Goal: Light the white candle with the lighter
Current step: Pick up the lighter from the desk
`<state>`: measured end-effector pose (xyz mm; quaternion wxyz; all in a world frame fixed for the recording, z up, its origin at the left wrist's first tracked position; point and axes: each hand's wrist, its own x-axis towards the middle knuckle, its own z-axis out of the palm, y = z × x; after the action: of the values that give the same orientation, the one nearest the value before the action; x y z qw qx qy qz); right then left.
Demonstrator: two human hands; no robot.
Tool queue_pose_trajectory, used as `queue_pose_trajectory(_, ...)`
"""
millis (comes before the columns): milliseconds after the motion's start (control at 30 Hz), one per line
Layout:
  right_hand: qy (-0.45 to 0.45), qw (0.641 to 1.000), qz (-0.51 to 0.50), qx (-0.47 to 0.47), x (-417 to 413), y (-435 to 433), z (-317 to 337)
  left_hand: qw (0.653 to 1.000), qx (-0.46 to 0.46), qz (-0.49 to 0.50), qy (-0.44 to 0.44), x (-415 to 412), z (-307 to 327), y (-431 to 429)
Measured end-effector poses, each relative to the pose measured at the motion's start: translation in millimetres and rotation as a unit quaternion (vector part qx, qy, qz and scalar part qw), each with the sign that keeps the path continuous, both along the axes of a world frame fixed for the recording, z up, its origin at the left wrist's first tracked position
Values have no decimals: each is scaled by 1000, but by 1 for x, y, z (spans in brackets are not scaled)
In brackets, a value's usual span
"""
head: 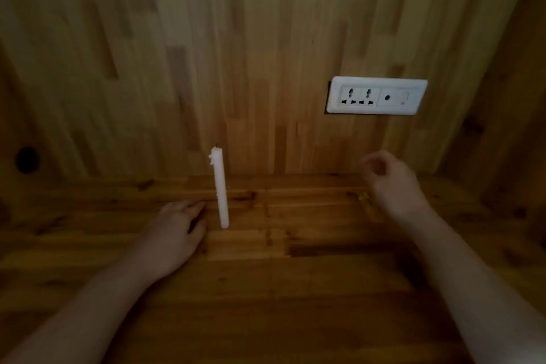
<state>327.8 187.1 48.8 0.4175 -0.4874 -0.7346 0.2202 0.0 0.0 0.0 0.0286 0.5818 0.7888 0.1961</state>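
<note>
A tall white candle stands upright on the wooden table, its short dark wick unlit. My left hand lies palm down on the table just left of the candle's base, fingers spread, close to the candle but not gripping it. My right hand hovers above the table to the right, blurred, fingers loosely curled with nothing visible in them. A small yellowish object, possibly the lighter, lies on the table under that hand's wrist; most of it is hidden.
A wooden wall panel rises right behind the table. A white socket plate is mounted on it at the right. A dark round hole sits low on the wall at the far left.
</note>
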Motion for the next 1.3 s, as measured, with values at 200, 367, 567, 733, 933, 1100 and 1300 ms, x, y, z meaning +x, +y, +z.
queue_pose_trajectory(200, -72, 995, -58, -40, 3, 2, -23, 1000, -2, -1, 10, 2, 2, 1)
queue_pose_trajectory(367, -118, 989, -79, -47, 1, 4, -31, 1000, 1, -6, 12, 3, 3, 0)
queue_pose_trajectory(567, -128, 985, -95, -65, 3, 3, -35, 1000, 1, -6, 14, 2, 3, 0)
queue_pose_trajectory(733, -141, 984, -90, -59, 1, 0, -35, 1000, 2, -6, 13, 1, 2, 0)
queue_pose_trajectory(933, -159, 982, -90, -54, 0, -1, -38, 1000, 1, -10, 14, 1, 2, 0)
queue_pose_trajectory(1100, -175, 978, -92, -60, -1, -1, -37, 1000, -1, -8, 11, 2, 3, 1)
queue_pose_trajectory(1300, -186, 975, -100, -64, -3, -3, -36, 1000, 1, -9, 13, 2, 3, 0)
